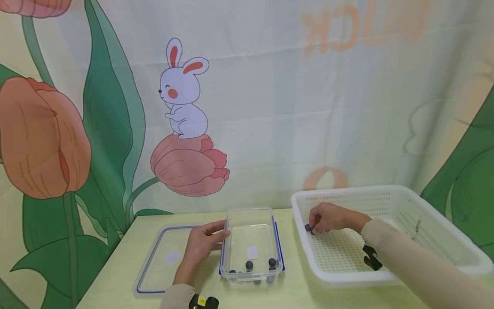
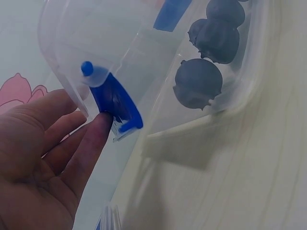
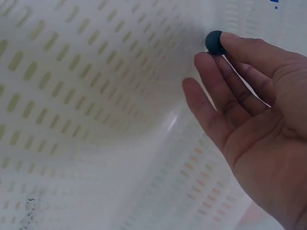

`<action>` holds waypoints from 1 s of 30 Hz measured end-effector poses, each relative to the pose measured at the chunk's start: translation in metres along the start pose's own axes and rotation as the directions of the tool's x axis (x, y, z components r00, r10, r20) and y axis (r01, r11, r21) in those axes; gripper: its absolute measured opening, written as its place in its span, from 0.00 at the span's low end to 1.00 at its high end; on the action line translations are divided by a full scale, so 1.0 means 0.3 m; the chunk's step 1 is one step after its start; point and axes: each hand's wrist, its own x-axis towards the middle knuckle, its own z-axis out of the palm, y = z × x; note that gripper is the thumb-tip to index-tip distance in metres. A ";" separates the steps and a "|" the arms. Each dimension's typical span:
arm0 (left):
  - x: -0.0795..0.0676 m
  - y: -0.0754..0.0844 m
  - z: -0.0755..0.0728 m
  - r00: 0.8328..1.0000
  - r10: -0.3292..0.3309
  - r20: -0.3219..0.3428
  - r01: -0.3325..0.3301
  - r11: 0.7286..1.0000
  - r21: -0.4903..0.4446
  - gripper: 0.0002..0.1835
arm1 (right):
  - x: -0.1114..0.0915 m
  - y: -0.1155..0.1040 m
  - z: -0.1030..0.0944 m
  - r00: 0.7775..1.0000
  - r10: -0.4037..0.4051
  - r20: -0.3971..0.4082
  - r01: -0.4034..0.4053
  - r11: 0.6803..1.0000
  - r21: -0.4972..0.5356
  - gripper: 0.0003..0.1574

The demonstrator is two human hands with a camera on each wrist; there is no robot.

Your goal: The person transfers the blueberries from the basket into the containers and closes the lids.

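Observation:
A clear plastic food container (image 1: 252, 231) with blue side latches holds several blueberries (image 1: 249, 265), mostly toward its near end. My left hand (image 1: 204, 243) grips the container's left wall, thumb at the rim; in the left wrist view a fingertip touches a blue latch (image 2: 115, 103). Inside the left end of a white perforated basket (image 1: 339, 253) is my right hand (image 1: 328, 217). Its thumb and fingertips pinch a blueberry (image 3: 215, 43) in the right wrist view. From the head, one dark berry (image 1: 307, 227) shows beside these fingertips, and the fingers partly cover another dark bit.
A clear lid (image 1: 158, 262) with a blue seal lies flat on the table (image 1: 119, 274), left of the container. Behind the table hangs a printed curtain (image 1: 254, 128) with tulips and a rabbit. The basket's raised rim runs under my right forearm.

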 end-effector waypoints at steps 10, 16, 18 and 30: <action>-0.003 0.000 0.000 1.000 0.001 -0.002 -0.001 1.000 0.007 0.21 | -0.054 -0.098 -0.076 0.992 -0.101 -0.070 0.097 0.994 -0.049 0.04; -0.006 0.002 -0.001 1.000 0.000 -0.002 0.000 1.000 0.014 0.21 | -0.089 -0.173 -0.108 0.976 -0.155 -0.154 0.152 0.988 -0.037 0.05; -0.005 0.001 -0.001 1.000 0.002 -0.002 -0.002 1.000 0.014 0.21 | -0.102 -0.196 -0.113 0.970 -0.162 -0.181 0.157 0.987 -0.043 0.06; -0.011 0.009 0.000 1.000 0.009 0.004 -0.009 1.000 0.005 0.21 | -0.189 -0.324 -0.112 0.941 -0.195 -0.278 0.204 0.979 0.006 0.11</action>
